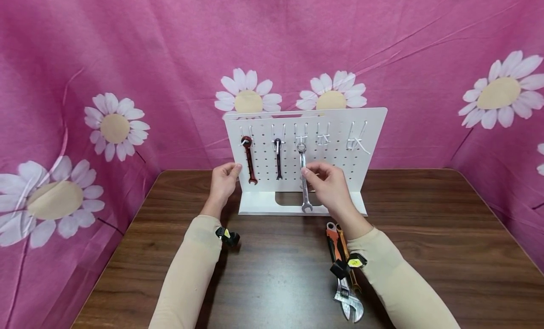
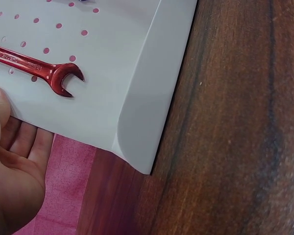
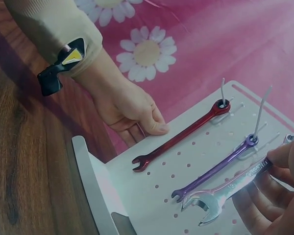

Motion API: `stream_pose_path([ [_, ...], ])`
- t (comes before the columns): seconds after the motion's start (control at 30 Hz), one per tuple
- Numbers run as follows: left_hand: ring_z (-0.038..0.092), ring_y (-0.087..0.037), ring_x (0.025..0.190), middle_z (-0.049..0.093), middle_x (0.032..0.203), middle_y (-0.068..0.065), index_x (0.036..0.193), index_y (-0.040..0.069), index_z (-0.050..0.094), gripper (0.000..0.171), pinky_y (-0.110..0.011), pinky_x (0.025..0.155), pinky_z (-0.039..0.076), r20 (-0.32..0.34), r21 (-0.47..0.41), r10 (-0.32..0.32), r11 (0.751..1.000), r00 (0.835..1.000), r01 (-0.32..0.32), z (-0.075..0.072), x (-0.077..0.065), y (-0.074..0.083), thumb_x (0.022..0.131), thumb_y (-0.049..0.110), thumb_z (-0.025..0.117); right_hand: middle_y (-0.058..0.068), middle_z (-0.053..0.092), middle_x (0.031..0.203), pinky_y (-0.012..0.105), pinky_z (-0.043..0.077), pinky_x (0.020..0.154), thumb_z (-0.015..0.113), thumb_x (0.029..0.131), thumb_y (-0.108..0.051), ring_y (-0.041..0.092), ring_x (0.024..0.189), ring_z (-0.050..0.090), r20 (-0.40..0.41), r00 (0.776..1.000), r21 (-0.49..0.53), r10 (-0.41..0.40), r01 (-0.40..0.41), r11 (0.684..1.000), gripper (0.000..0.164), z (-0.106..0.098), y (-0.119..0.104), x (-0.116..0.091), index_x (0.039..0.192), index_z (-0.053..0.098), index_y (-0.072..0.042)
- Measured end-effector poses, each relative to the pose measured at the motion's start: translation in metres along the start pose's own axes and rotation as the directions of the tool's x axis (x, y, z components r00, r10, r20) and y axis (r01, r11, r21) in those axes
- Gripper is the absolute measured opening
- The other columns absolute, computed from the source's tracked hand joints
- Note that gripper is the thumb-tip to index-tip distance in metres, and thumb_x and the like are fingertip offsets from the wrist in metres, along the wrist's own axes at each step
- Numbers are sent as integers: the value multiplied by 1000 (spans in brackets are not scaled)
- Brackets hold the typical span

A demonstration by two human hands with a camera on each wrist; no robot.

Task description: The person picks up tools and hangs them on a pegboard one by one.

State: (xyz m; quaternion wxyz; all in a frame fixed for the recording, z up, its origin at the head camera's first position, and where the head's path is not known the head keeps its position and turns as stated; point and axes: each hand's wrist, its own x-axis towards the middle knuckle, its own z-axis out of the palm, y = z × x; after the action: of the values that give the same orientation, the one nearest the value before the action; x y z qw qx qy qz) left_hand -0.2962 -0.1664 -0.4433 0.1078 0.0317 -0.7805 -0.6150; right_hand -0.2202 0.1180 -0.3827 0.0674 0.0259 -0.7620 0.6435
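Observation:
A white pegboard (image 1: 263,164) stands upright on the table. My left hand (image 1: 225,181) pinches its left edge, with the thumb on the front face and the fingers behind, as the left wrist view shows. In my right hand (image 1: 329,185) is a silver combination wrench (image 1: 303,178), pinched along the shaft. Its ring end is up at the third hook from the left; I cannot tell whether the ring is over the hook. The open end points down. A red wrench (image 3: 183,134) and a smaller purple wrench (image 3: 215,169) hang from the two hooks to the left.
Two white hooks (image 1: 323,139) on the board's right side hold nothing. Below my right wrist, an adjustable wrench (image 1: 349,301) with orange and black handle lies beside a gold-coloured wrench (image 1: 355,284) on the brown table (image 1: 272,272). A pink flowered cloth (image 1: 272,46) hangs behind.

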Motion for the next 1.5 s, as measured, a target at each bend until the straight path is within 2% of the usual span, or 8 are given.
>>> stream_pose_path([
  [0.23,66,-4,87,80,105,-17,116,-7,78,25,-15,80,59,8,3,-16,1000,1000,16,-1,-1,0,109,15,66,7,72,99,32,67,82,71,106,-14,12,82,67,-11,997,6,72,-72,997,26,6,3,7,121,74,7],
  [0.5,65,-5,89,80,107,-14,115,-5,78,26,-30,91,64,11,15,-23,1000,1000,22,-2,0,1,109,17,66,10,70,110,41,66,93,69,108,-23,14,87,67,-27,988,-31,151,-152,988,31,10,8,21,126,74,1],
  [0.73,65,-13,86,80,97,-12,112,-7,78,25,-18,77,58,4,5,-13,1000,1000,13,-2,1,0,108,16,67,9,70,107,37,64,91,70,108,-25,16,89,65,-47,983,16,179,-178,984,32,14,12,35,125,74,2],
  [0.9,67,-14,92,80,101,-13,113,-6,79,25,-17,79,58,8,6,-16,1000,1000,16,-2,1,0,108,16,67,8,73,105,40,61,94,70,108,-27,17,87,69,-53,980,24,191,-190,981,34,15,16,40,123,74,3],
  [1.1,69,-18,100,80,109,-17,114,-6,78,27,-19,83,59,17,15,-20,1000,1000,19,-1,0,1,109,18,67,23,73,130,43,59,110,65,110,-24,31,109,76,-25,975,27,222,-222,975,35,12,22,37,132,70,3],
  [1.23,69,-20,102,79,111,-20,115,-6,78,26,-17,82,59,18,8,-18,1000,1000,18,0,1,-1,109,17,66,25,71,136,44,56,115,63,110,-19,36,124,73,-23,974,7,227,-227,974,34,8,26,32,136,69,3],
  [1.37,68,-19,97,79,107,-18,115,-5,79,26,-21,84,61,16,16,-19,1000,1000,19,-1,1,-1,109,17,67,20,72,137,45,57,113,62,109,-18,35,125,70,-28,977,-50,211,-212,976,31,2,27,26,134,71,-1],
  [1.5,66,-11,93,78,103,-14,115,-5,78,26,-35,95,65,15,18,-29,999,999,29,-2,1,-1,109,17,66,17,71,138,43,57,109,64,107,-16,33,124,69,-12,986,-95,168,-168,981,30,-6,26,19,132,73,-2],
])
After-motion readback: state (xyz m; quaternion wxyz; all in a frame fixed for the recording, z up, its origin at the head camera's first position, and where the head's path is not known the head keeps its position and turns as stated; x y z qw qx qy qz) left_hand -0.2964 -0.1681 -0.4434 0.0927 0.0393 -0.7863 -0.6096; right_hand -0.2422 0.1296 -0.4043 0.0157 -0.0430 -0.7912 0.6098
